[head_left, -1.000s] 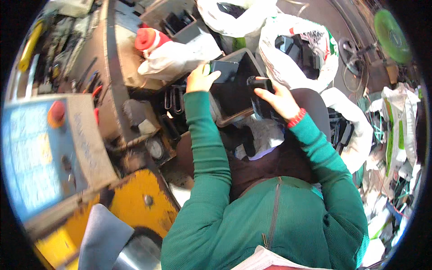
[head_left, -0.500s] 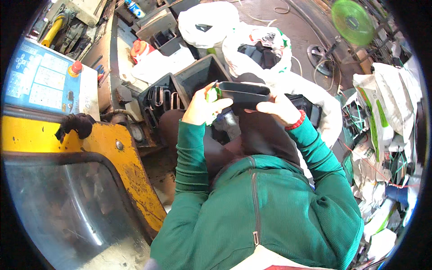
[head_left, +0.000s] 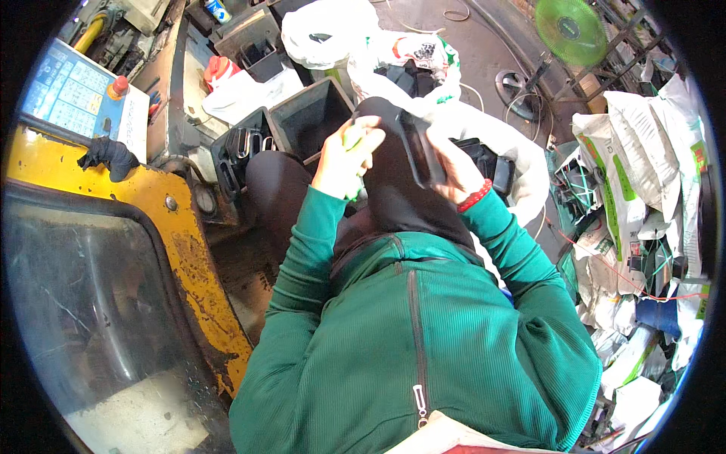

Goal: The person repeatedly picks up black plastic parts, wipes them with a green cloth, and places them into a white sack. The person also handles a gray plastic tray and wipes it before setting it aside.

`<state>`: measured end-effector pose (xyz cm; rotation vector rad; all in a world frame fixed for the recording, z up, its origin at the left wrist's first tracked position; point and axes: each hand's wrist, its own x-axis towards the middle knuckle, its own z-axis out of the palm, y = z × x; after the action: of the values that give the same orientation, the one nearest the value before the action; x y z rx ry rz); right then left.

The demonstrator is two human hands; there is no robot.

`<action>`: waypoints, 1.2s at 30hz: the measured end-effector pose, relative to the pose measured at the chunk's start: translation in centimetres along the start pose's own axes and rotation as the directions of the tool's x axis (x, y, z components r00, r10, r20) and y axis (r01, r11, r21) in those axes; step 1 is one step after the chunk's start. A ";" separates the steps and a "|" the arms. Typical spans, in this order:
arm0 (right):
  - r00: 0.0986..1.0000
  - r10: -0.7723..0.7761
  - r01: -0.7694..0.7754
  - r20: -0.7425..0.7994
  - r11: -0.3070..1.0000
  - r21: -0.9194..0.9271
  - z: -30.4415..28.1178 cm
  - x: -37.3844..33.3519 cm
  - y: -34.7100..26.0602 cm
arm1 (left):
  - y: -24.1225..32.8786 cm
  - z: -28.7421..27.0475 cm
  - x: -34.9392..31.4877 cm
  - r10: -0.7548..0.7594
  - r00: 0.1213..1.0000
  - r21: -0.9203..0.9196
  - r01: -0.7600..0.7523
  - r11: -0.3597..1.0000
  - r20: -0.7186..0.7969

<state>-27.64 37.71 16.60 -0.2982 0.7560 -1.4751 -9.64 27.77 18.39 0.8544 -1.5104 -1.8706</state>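
Observation:
My right hand grips a long black plastic part, hollow with rounded ends, held upright above my right thigh. To its left, my left hand is closed around a bright green object; fingers cover most of it, so its kind is unclear. The left hand and the black part are apart. More black parts lie in a white bag just right of my right hand. A grey bin stands beyond my left hand, beside a dark crate of black looped parts.
On the left are a yellow machine panel with a window and a blue control panel with a red button. White bags stand ahead. A green fan is far right, above piled white sacks.
The black part was held level between both hands. Now only my right hand has it, turned upright, and my left hand has drawn away from it. The view has shifted slightly.

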 end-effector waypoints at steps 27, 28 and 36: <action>0.827 -0.549 0.460 0.122 0.536 -0.708 -2.6 5.1 2.9 | -4.8 2.0 -1.7 0.097 0.991 0.301 -0.065 0.951 -0.092; 0.820 -0.554 0.459 0.145 0.484 -0.745 -2.5 5.3 3.0 | -3.7 2.1 -1.9 0.230 0.967 0.464 -0.156 0.872 -0.108; 0.880 -0.462 0.379 0.113 0.535 -0.755 0.5 5.3 2.5 | -2.2 2.7 0.7 0.341 0.940 0.676 -0.248 0.694 -0.006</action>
<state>-25.80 32.76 13.93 -1.1419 1.4674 -1.5469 -12.25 29.26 16.56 0.9360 -2.1278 -0.9923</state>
